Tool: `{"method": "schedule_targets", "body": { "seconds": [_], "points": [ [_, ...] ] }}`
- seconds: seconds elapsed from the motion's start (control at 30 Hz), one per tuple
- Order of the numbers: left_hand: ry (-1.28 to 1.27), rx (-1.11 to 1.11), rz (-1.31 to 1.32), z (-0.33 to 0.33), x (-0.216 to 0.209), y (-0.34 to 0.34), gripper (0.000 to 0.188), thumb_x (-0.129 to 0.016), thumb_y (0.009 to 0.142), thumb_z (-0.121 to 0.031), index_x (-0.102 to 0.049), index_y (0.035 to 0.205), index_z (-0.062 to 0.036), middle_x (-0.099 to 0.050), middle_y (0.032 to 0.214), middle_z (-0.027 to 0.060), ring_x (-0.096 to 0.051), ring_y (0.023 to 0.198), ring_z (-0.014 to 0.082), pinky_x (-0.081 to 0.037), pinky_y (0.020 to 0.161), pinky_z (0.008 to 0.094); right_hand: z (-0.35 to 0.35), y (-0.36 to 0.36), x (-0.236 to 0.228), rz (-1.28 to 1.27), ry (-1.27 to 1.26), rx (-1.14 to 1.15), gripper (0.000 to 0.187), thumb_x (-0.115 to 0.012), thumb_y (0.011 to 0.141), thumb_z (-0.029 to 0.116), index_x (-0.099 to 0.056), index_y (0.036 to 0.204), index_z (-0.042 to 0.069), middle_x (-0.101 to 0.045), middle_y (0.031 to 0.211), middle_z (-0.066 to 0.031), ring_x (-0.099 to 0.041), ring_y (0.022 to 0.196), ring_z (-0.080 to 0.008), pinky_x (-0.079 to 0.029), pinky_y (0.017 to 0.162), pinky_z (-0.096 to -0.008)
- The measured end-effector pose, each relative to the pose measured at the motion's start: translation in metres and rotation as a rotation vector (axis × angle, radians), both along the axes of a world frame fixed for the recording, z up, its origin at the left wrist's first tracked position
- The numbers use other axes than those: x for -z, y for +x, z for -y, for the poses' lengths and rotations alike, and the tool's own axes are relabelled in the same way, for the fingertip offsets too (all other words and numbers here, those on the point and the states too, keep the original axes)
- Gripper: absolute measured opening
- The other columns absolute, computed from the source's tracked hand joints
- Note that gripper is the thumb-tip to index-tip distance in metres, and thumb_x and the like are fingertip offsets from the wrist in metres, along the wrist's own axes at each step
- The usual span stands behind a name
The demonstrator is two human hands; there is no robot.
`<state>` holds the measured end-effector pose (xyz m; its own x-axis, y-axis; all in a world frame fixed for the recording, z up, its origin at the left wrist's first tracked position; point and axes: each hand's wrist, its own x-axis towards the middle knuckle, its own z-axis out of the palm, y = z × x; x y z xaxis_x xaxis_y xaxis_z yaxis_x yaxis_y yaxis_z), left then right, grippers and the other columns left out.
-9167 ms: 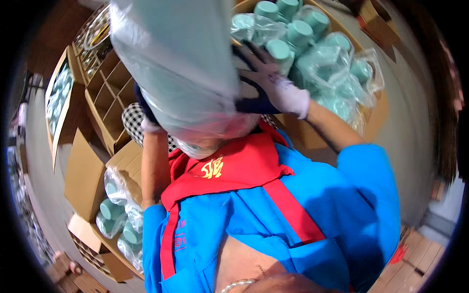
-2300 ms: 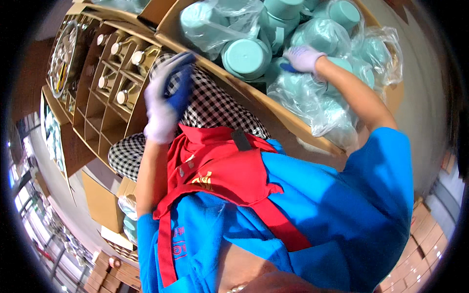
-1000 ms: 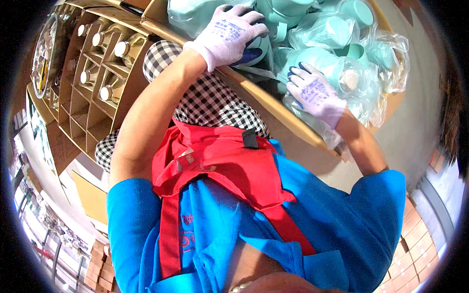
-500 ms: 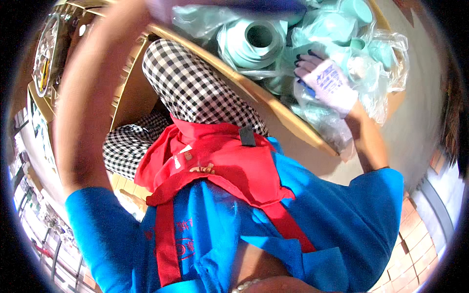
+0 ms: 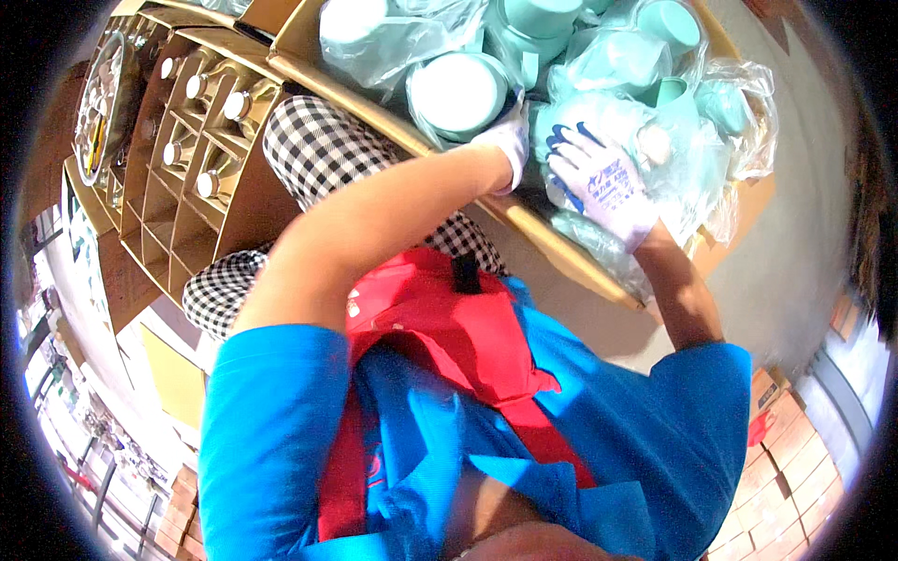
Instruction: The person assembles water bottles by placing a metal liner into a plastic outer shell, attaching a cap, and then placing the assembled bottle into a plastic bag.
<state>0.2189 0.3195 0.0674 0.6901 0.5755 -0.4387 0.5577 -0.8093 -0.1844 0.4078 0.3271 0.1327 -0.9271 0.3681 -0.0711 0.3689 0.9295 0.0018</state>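
My right hand (image 5: 599, 182), in a white glove with blue coating, lies with fingers stretched out on turquoise pieces in clear plastic wrap (image 5: 613, 126). My left hand (image 5: 507, 145), gloved likewise, reaches over the edge of a cardboard box (image 5: 599, 266). It is at the right side of a round turquoise piece (image 5: 458, 93) with a smooth pale top, in clear plastic. The left fingers are mostly hidden, so whether they grip the piece does not show.
More wrapped turquoise pieces (image 5: 669, 26) fill the box. On the left stands a divided carton (image 5: 154, 220) with several white-capped glass bottles (image 5: 238, 105). A round tray of small items (image 5: 98, 107) sits beyond it. My checkered trouser leg (image 5: 323, 140) is against the box.
My left arm has swung down from the upper left to the box. A closed round top now shows where a piece with a dark opening was. My right hand moved slightly down and left.
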Motion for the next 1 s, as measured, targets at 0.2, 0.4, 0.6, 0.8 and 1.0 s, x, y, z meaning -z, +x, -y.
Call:
{"method": "schedule_targets", "body": {
  "seconds": [0.2,0.4,0.6,0.8,1.0],
  "points": [
    [-0.29,0.098,0.073,-0.023,0.007,-0.012,0.023,-0.054,0.089,-0.016,-0.075,0.094,-0.0096,-0.074,0.095,0.0101,-0.071,0.091,0.0271,-0.053,0.087,0.0379,0.002,0.007,0.016,-0.023,-0.089,0.064,0.037,-0.058,0.088,0.024,-0.063,0.12,0.008,-0.062,0.13,-0.0125,-0.052,0.13,-0.0252,-0.032,0.116,-0.0432],
    [-0.398,-0.073,0.453,-0.013,-0.033,-0.029,0.018,-0.06,0.082,-0.013,-0.073,0.089,-0.0035,-0.072,0.084,0.0196,-0.071,0.085,0.0365,-0.056,0.078,0.0443,0.009,0.009,-0.007,0.18,0.086,0.14,0.053,-0.054,0.091,0.025,-0.05,0.141,0.009,-0.046,0.15,-0.0108,-0.038,0.142,-0.0261,-0.024,0.12,-0.0443],
    [-0.46,-0.215,0.524,-0.011,-0.038,-0.03,0.018,-0.062,0.076,-0.007,-0.068,0.092,-0.0018,-0.068,0.086,0.0213,-0.067,0.088,0.0405,-0.053,0.083,0.0475,0.034,0.045,-0.052,-0.479,-0.016,0.21,0.04,-0.071,0.084,0.017,-0.062,0.122,0.009,-0.059,0.133,-0.0094,-0.051,0.13,-0.0281,-0.038,0.112,-0.0465],
    [-0.352,-0.313,0.83,0.011,-0.05,-0.07,0.016,-0.064,0.076,-0.013,-0.071,0.083,-0.0013,-0.067,0.081,0.0234,-0.066,0.083,0.042,-0.052,0.079,0.0477,0.102,0.102,-0.006,-0.566,-0.316,1.035,0.049,-0.071,0.087,0.021,-0.052,0.129,0.003,-0.052,0.135,-0.0176,-0.049,0.129,-0.0321,-0.036,0.113,-0.0425],
    [-0.307,-0.543,0.737,0.014,-0.072,-0.066,0.021,-0.063,0.081,-0.018,-0.07,0.095,-0.004,-0.068,0.091,0.0217,-0.065,0.09,0.0416,-0.052,0.082,0.0469,0.087,0.044,-0.038,-0.843,-1.335,1.427,0.037,-0.043,0.105,0.03,-0.056,0.129,0.004,-0.058,0.124,-0.0128,-0.052,0.116,-0.0229,-0.038,0.101,-0.0361]
  ]
}}
